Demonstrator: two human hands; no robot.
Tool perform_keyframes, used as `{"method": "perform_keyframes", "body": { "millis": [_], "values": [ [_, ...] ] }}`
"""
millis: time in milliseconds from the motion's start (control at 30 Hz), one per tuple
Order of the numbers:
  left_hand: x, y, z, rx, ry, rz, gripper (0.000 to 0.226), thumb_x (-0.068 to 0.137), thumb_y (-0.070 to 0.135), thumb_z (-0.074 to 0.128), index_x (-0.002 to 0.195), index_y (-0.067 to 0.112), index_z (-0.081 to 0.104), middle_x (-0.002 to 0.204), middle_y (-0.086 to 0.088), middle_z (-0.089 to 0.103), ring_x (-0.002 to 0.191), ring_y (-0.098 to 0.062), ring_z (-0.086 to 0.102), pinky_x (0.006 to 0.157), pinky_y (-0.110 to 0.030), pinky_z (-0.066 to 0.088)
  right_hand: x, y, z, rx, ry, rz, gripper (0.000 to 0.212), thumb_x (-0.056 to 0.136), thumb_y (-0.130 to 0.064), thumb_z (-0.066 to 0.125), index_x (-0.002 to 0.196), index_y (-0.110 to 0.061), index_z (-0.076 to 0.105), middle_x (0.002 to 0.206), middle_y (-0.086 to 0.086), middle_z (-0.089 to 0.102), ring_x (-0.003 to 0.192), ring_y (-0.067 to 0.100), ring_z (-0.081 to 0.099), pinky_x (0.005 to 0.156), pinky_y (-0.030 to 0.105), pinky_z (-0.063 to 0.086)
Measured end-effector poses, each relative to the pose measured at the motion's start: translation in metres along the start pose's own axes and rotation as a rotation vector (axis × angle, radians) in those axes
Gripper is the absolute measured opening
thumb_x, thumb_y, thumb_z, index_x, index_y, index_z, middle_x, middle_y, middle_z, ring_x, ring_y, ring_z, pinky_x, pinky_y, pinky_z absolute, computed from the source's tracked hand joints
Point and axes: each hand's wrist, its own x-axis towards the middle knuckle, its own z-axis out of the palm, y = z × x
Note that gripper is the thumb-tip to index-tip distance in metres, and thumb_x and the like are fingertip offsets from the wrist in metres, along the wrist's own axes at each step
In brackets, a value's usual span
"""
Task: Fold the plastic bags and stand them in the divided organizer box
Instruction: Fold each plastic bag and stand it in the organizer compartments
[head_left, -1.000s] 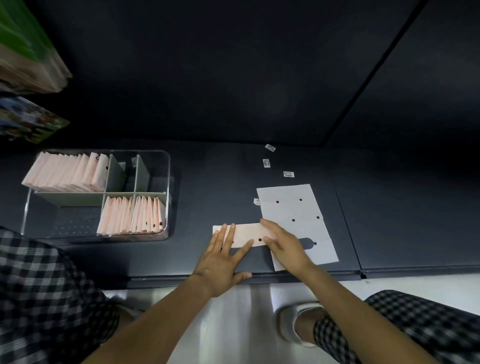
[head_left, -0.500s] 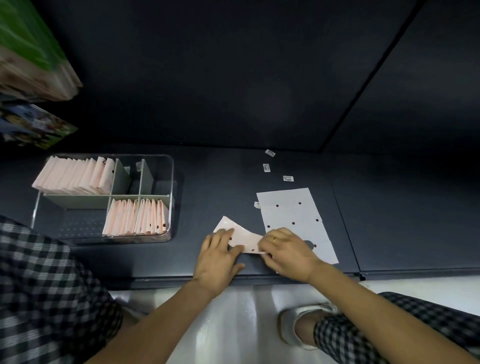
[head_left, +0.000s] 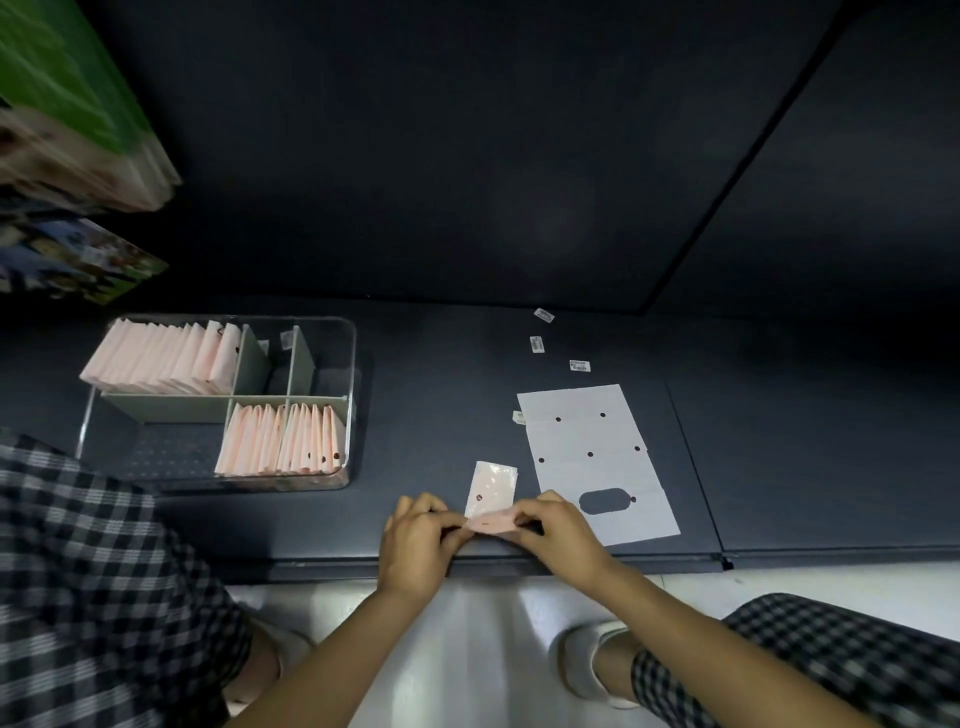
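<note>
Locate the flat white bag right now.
Head view: the flat white bag lies unfolded on the dark shelf, just right of the hands and the pink bag they pinch, far right of the organizer box.

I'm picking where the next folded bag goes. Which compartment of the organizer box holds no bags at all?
The near-left compartment of the clear organizer box: only its bare floor shows. The far-left and near-right compartments hold rows of folded pink bags.

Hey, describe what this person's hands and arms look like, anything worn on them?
Both forearms are bare, with no sleeves, watch or gloves in view. The left hand and right hand show no ring that can be made out now. Black-and-white checked clothing shows at the frame's lower corners.
</note>
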Motion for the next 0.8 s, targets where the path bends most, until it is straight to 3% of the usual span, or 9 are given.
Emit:
{"method": "perform_keyframes", "body": {
  "millis": [100,233,367,400,433,500,600,700,800],
  "values": [
    [0.005,0.002,0.002,-0.07,0.016,-0.124,0.016,0.085,0.037,0.067,0.092,0.025,0.074,0.093,0.006,0.059,0.099,-0.019,0.046,0.085,-0.029,0.038,0.009,-0.005,0.002,0.118,0.041,0.154,0.027,0.085,-0.019,0.066,0.062,-0.021,0.052,0.06,-0.01,0.053,0.072,0.015,0.049,0.06,0.018,0.035],
    [0.007,0.008,0.001,-0.004,0.064,-0.136,0.017,0.087,0.035,0.065,0.1,0.025,0.065,0.099,0.004,0.056,0.103,-0.021,0.048,0.086,-0.03,0.039,0.021,-0.01,0.003,0.137,0.041,0.319,0.029,0.081,-0.016,0.068,0.059,-0.021,0.049,0.071,0.002,0.059,0.071,0.015,0.052,0.056,0.019,0.037],
    [-0.002,0.013,0.002,0.139,0.112,0.298,0.041,0.066,0.022,0.085,0.103,0.015,0.069,0.107,-0.002,0.066,0.096,-0.025,0.065,0.079,-0.03,0.054,0.026,-0.012,0.002,0.149,0.029,0.365,0.026,0.08,-0.015,0.069,0.063,-0.022,0.052,0.079,0.002,0.062,0.076,0.015,0.055,0.059,0.02,0.039],
    [-0.005,0.015,0.006,0.215,0.051,0.412,0.051,0.067,0.026,0.084,0.113,0.013,0.066,0.12,-0.004,0.064,0.108,-0.024,0.063,0.092,-0.029,0.051,0.027,-0.012,0.002,0.15,0.027,0.369,0.026,0.081,-0.016,0.07,0.063,-0.023,0.051,0.079,0.002,0.062,0.076,0.014,0.055,0.061,0.02,0.039],
    [-0.009,0.017,0.01,0.264,-0.047,0.469,0.062,0.077,0.032,0.076,0.131,0.01,0.055,0.141,-0.007,0.05,0.128,-0.023,0.05,0.111,-0.028,0.034,0.027,-0.013,0.002,0.156,0.026,0.37,0.026,0.081,-0.017,0.07,0.064,-0.023,0.051,0.079,0.002,0.063,0.077,0.014,0.055,0.064,0.02,0.038],
    [-0.013,0.013,0.018,0.332,-0.176,0.438,0.072,0.095,0.041,0.048,0.15,0.009,0.015,0.157,-0.007,0.004,0.147,-0.022,0.006,0.116,-0.032,-0.011,0.028,-0.013,0.001,0.168,0.03,0.377,0.024,0.081,-0.017,0.069,0.067,-0.023,0.051,0.083,0.001,0.064,0.08,0.013,0.057,0.068,0.02,0.038],
    [-0.013,0.012,0.02,0.489,-0.132,0.433,0.078,0.095,0.052,0.04,0.15,0.005,0.01,0.156,-0.013,-0.001,0.146,-0.024,0.001,0.116,-0.037,-0.005,0.027,-0.013,0.004,0.188,0.05,0.389,0.013,0.083,-0.018,0.067,0.082,-0.018,0.054,0.092,0.005,0.067,0.087,0.015,0.059,0.071,0.021,0.039],
    [-0.013,0.013,0.021,0.522,-0.309,0.454,0.081,0.097,0.053,0.031,0.148,0.009,-0.015,0.149,-0.009,-0.029,0.135,-0.025,-0.032,0.109,-0.037,-0.024,0.026,-0.013,0.004,0.109,0.178,0.343,0.016,0.088,-0.019,0.062,0.1,-0.014,0.053,0.089,0.004,0.064,0.091,0.019,0.059,0.072,0.024,0.039],
    [-0.012,0.01,0.023,0.546,-0.333,0.463,0.084,0.096,0.057,0.031,0.147,0.015,-0.02,0.148,-0.013,-0.032,0.131,-0.028,-0.037,0.109,-0.042,-0.025,0.032,-0.019,0.002,0.112,0.323,0.162,0.016,0.089,-0.009,0.055,0.105,-0.012,0.057,0.083,-0.005,0.058,0.088,0.016,0.057,0.073,0.023,0.04]
  ]
}}
